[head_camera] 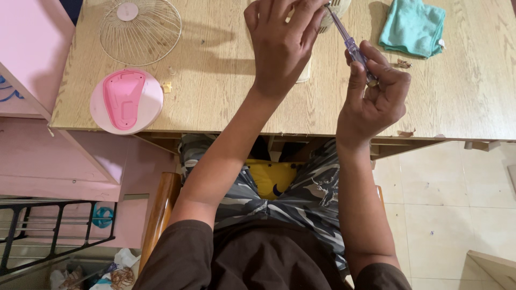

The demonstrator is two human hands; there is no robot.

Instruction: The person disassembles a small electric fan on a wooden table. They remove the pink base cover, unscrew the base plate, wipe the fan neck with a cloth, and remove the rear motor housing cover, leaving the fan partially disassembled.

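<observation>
My right hand (pixel 373 99) pinches the screwdriver (pixel 350 47) handle, fingers curled tight. Shaft runs diagonally up-left, tip at top center of frame, where left hand (pixel 282 40) w/ fingers bunched grips the fan body (pixel 334 12) on the surface (pixel 226 102). Left hand's nearer the tip.

grille (pixel 141 29) left on table (pixel 226 102); base (pixel 126 101) before it; cloth (pixel 413 27) far right

Light wood-grain tabletop (pixel 215 107) carries: round wire fan grille (pixel 141 30) far left, pink oval-backed base plate (pixel 126 101) near front-left edge, folded teal cloth (pixel 412 27) far right, small scraps (pixel 403 63) beside cloth.
</observation>
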